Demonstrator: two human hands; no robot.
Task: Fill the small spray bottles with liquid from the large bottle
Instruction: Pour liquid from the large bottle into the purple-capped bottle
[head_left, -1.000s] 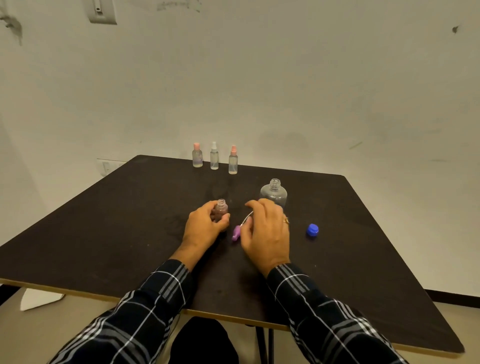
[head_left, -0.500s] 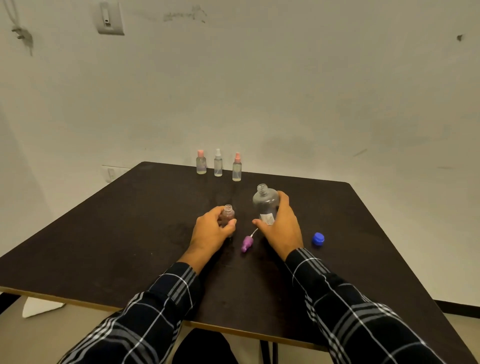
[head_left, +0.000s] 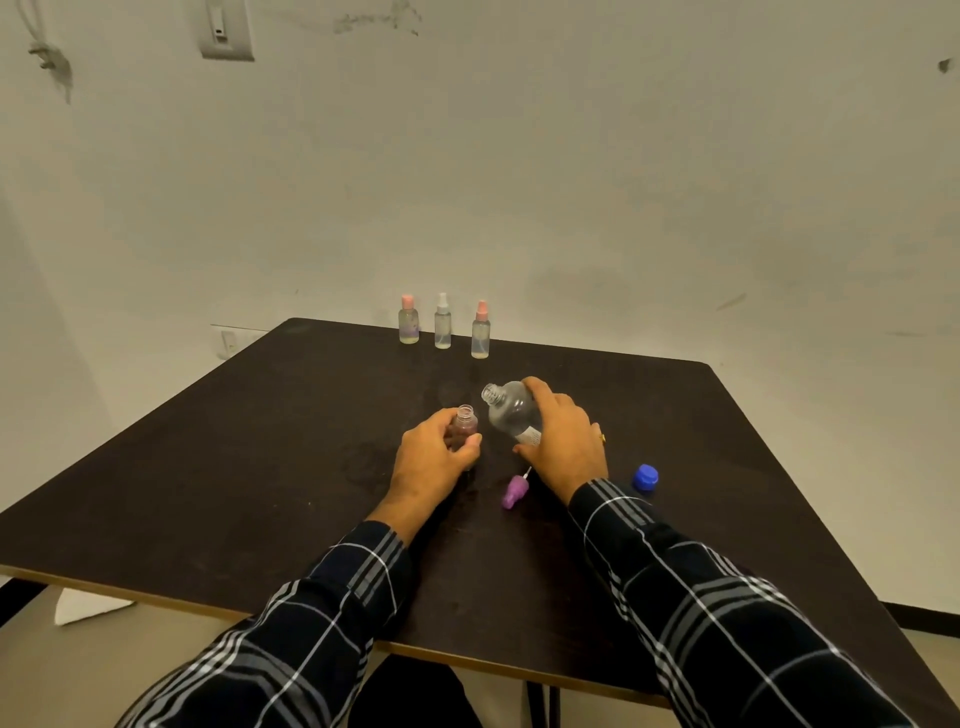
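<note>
My left hand (head_left: 434, 460) grips a small uncapped spray bottle (head_left: 464, 425) standing upright on the dark table (head_left: 234, 467). My right hand (head_left: 563, 436) holds the large clear bottle (head_left: 508, 408), uncapped and tilted left, its mouth just above and to the right of the small bottle's neck. The purple spray head (head_left: 514, 491) lies on the table between my hands. The blue cap (head_left: 645, 476) sits to the right of my right wrist.
Three small capped spray bottles stand in a row at the table's far edge: pink-topped (head_left: 408, 319), white-topped (head_left: 442, 321) and pink-topped (head_left: 480, 330). A wall rises close behind the table. A white scrap (head_left: 85, 605) lies on the floor at the left.
My right hand left the purple spray head on the table, took hold of the large bottle, lifted it and tilted it towards the small bottle. My left hand kept its grip.
</note>
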